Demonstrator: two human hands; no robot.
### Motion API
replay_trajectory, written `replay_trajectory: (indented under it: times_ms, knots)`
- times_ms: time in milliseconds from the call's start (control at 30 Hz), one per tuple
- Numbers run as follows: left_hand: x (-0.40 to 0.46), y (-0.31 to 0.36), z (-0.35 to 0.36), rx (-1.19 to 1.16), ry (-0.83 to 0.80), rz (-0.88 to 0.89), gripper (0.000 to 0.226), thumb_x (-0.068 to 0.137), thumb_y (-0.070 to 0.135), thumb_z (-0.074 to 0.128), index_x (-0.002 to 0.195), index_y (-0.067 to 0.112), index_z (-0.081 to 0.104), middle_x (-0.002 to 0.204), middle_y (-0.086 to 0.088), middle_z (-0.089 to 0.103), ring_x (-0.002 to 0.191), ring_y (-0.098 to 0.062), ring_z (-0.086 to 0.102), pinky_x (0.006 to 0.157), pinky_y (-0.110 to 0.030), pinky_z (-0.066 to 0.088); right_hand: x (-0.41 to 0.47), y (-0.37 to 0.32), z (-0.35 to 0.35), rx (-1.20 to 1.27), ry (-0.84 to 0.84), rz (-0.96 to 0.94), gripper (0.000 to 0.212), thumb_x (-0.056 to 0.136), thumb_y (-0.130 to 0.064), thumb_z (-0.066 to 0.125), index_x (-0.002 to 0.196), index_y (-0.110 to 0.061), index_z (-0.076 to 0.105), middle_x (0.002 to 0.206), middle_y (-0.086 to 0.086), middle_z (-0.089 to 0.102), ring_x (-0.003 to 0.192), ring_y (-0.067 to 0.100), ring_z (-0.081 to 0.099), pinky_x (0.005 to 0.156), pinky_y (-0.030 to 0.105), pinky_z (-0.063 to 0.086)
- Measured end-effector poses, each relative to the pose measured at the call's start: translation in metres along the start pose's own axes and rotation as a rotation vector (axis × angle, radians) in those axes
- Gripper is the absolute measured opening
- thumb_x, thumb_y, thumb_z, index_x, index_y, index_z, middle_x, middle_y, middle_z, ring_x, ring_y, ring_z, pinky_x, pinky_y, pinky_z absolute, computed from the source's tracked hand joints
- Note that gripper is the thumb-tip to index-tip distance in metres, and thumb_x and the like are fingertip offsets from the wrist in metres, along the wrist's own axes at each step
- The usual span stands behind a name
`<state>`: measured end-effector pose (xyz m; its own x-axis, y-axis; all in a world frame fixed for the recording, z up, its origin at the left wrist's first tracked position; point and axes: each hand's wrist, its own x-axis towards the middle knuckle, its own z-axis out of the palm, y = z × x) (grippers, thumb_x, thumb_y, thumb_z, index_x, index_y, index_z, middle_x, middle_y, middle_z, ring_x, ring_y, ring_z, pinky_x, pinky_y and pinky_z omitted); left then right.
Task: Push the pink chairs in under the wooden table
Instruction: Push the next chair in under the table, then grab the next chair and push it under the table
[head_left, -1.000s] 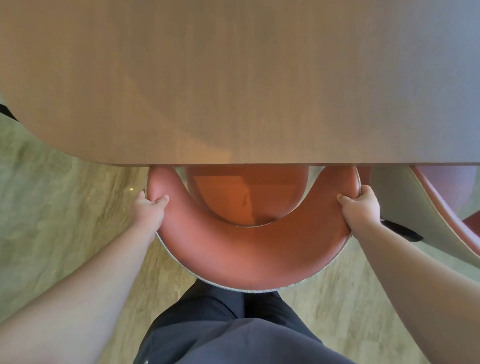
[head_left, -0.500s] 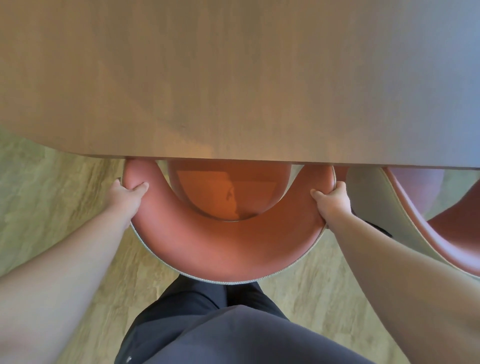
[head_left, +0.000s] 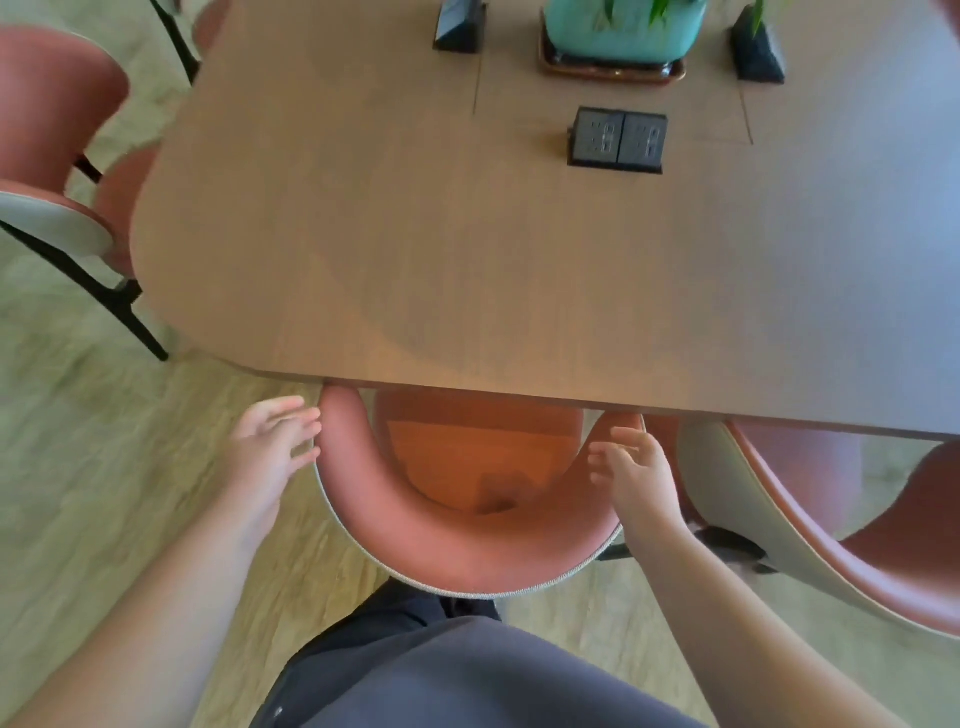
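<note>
A pink chair (head_left: 457, 551) with a curved backrest stands right in front of me, its seat partly under the near edge of the wooden table (head_left: 415, 249). My left hand (head_left: 272, 447) hovers just left of the backrest's left arm with fingers spread, holding nothing. My right hand (head_left: 631, 473) is over the backrest's right arm, fingers apart, also holding nothing. A second pink chair (head_left: 883, 566) stands to the right, partly under the table. A third pink chair (head_left: 52, 135) stands at the table's left end.
On the table sit a black socket box (head_left: 618, 137), a teal plant pot (head_left: 621, 26) on a tray, and two small black stands (head_left: 460, 26). The floor is pale wood. My dark trousers fill the bottom of the view.
Both hands have let go of the chair's backrest and opened. The view has tilted up, showing more of the table top and the chair at the left end.
</note>
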<state>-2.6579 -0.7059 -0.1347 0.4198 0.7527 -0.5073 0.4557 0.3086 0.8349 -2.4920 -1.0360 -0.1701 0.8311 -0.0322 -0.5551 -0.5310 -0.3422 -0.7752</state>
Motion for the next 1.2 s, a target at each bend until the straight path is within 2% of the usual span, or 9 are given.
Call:
replay_trajectory:
  times_ms: [100, 200, 333, 500, 700, 800, 867, 1067, 1200]
  knots:
    - [-0.047, 0.031, -0.010, -0.048, -0.058, 0.131, 0.020, 0.103, 0.003, 0.049, 0.111, 0.010, 0.065, 0.098, -0.006, 0.076, 0.093, -0.020, 0.075, 0.074, -0.033, 0.061, -0.036, -0.034, -0.003, 0.008, -0.077, -0.200, 0.022, 0.097, -0.008, 0.049, 0.105, -0.020, 0.065, 0.085, 0.002, 0.073, 0.068, 0.013, 0.069, 0.072, 0.029, 0.057]
    - [-0.076, 0.057, -0.017, -0.030, -0.111, 0.320, 0.024, 0.105, 0.001, 0.042, 0.107, 0.007, 0.064, 0.079, 0.001, 0.074, 0.077, -0.015, 0.072, 0.069, -0.031, 0.062, -0.068, -0.071, -0.003, 0.079, -0.154, -0.370, 0.018, 0.096, -0.011, 0.049, 0.097, -0.018, 0.065, 0.068, -0.006, 0.065, 0.063, 0.014, 0.062, 0.065, 0.026, 0.053]
    - [-0.090, 0.078, -0.034, -0.117, -0.043, 0.496, 0.028, 0.104, 0.003, 0.041, 0.099, 0.014, 0.066, 0.073, 0.002, 0.070, 0.073, -0.017, 0.069, 0.071, -0.034, 0.060, -0.108, -0.110, 0.010, 0.147, -0.294, -0.492, 0.017, 0.092, -0.023, 0.049, 0.088, -0.020, 0.065, 0.070, 0.000, 0.061, 0.067, 0.020, 0.060, 0.066, 0.030, 0.053]
    - [-0.095, 0.095, -0.069, -0.310, 0.061, 0.610, 0.026, 0.100, 0.014, 0.044, 0.093, 0.021, 0.069, 0.072, 0.000, 0.069, 0.067, -0.019, 0.068, 0.066, -0.031, 0.059, -0.143, -0.137, 0.048, 0.216, -0.406, -0.569, 0.016, 0.095, -0.017, 0.047, 0.090, -0.017, 0.062, 0.071, 0.002, 0.060, 0.067, 0.019, 0.058, 0.066, 0.029, 0.053]
    - [-0.088, 0.095, -0.134, -0.293, 0.046, 0.623, 0.019, 0.100, 0.008, 0.045, 0.104, 0.010, 0.063, 0.077, -0.004, 0.070, 0.068, -0.023, 0.067, 0.067, -0.034, 0.059, -0.170, -0.149, 0.125, 0.189, -0.512, -0.572, 0.019, 0.100, 0.000, 0.044, 0.097, -0.013, 0.058, 0.070, 0.000, 0.058, 0.064, 0.018, 0.056, 0.071, 0.038, 0.048]
    - [-0.076, 0.082, -0.186, -0.266, 0.073, 0.586, 0.023, 0.102, -0.004, 0.044, 0.110, 0.008, 0.062, 0.082, -0.006, 0.071, 0.073, -0.026, 0.069, 0.071, -0.038, 0.061, -0.192, -0.151, 0.174, 0.153, -0.583, -0.591, 0.016, 0.096, -0.009, 0.047, 0.095, -0.019, 0.060, 0.071, -0.001, 0.059, 0.065, 0.017, 0.057, 0.065, 0.027, 0.052]
    - [-0.064, 0.075, -0.228, -0.278, 0.113, 0.570, 0.023, 0.100, -0.002, 0.047, 0.111, 0.010, 0.063, 0.083, -0.006, 0.072, 0.075, -0.027, 0.070, 0.072, -0.039, 0.062, -0.210, -0.151, 0.212, 0.108, -0.627, -0.594, 0.017, 0.093, -0.016, 0.046, 0.094, -0.025, 0.061, 0.073, -0.001, 0.060, 0.066, 0.017, 0.058, 0.063, 0.022, 0.051]
    - [-0.013, 0.065, -0.355, -0.321, 0.185, 0.546, 0.024, 0.091, 0.012, 0.051, 0.103, 0.024, 0.068, 0.082, -0.004, 0.073, 0.073, -0.025, 0.071, 0.069, -0.035, 0.061, -0.282, -0.157, 0.346, 0.094, -0.672, -0.565, 0.015, 0.094, -0.020, 0.048, 0.095, -0.024, 0.063, 0.078, 0.005, 0.061, 0.071, 0.023, 0.058, 0.071, 0.041, 0.050]
    - [0.020, 0.068, -0.433, -0.330, 0.180, 0.535, 0.024, 0.091, 0.013, 0.051, 0.101, 0.025, 0.069, 0.082, -0.005, 0.073, 0.072, -0.024, 0.071, 0.068, -0.033, 0.060, -0.331, -0.160, 0.429, 0.085, -0.713, -0.572, 0.016, 0.093, -0.022, 0.049, 0.095, -0.027, 0.064, 0.077, 0.001, 0.062, 0.072, 0.018, 0.059, 0.071, 0.029, 0.054]
